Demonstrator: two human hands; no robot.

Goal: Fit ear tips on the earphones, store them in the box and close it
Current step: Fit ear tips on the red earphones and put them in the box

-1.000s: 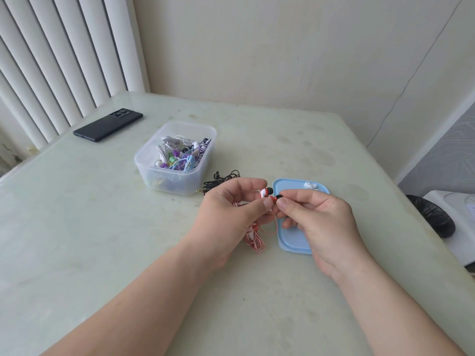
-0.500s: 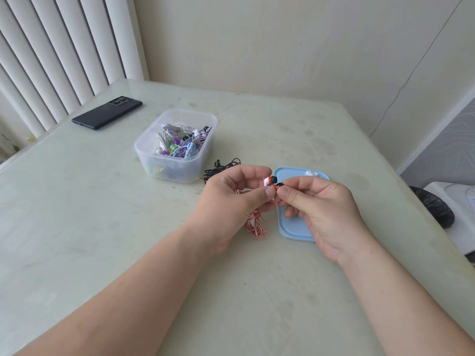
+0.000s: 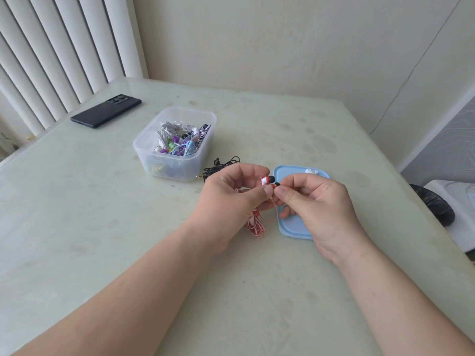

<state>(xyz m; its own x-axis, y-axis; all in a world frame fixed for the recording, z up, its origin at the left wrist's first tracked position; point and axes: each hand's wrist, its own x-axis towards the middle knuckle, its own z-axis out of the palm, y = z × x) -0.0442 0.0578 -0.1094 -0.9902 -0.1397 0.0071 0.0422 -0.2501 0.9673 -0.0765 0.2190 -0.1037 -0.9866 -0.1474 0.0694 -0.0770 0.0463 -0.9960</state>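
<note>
My left hand (image 3: 231,201) grips a pair of red-and-white earphones (image 3: 267,180) just above the table; one bud with a black tip shows above my thumb. Their striped cable (image 3: 255,223) hangs in a coil below my palm. My right hand (image 3: 316,201) pinches a small black ear tip (image 3: 277,185) against the second bud. The clear plastic box (image 3: 177,145) stands behind to the left, open, with several coloured earphones inside. Its blue lid (image 3: 290,222) lies flat under my right hand, with white ear tips (image 3: 311,171) at its far edge.
Black earphones (image 3: 221,165) lie tangled between the box and my left hand. A black phone (image 3: 106,110) rests at the table's far left, near vertical blinds. A wall runs behind; the table's right edge borders a black object (image 3: 437,209).
Both hands stay together at the buds with only tiny finger shifts. The view has tilted slightly, so the scene sits a bit higher in frame.
</note>
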